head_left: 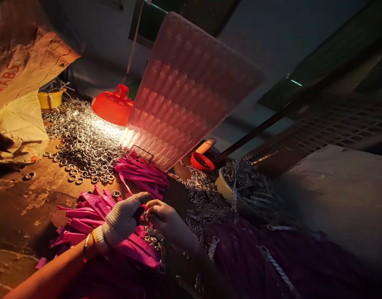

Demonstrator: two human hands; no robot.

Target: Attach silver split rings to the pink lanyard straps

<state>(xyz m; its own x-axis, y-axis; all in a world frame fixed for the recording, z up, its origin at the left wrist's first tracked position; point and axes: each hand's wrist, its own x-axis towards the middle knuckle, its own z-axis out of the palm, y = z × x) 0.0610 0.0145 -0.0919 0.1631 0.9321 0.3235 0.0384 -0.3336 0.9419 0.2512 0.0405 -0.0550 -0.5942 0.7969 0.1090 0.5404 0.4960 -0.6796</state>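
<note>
My left hand [124,216], in a pale knitted glove, is closed on a pink strap [126,185] above a spread heap of pink straps [85,222]. Bare and partly in shadow, my right hand [161,214] meets it with fingers pinched at a small reddish end; what exactly lies between these fingertips is too small to tell. Metal rings [153,237] sit just under my right hand. Behind both hands lies a second bundle of pink straps [144,176].
A red lamp [113,106] hangs over a large pile of metal rings [82,141]. Behind stands a tilted translucent panel [184,95]. To the right are a red bowl [202,162] and a pale basin [224,189] with metal pieces. A printed sack [19,120] is at left.
</note>
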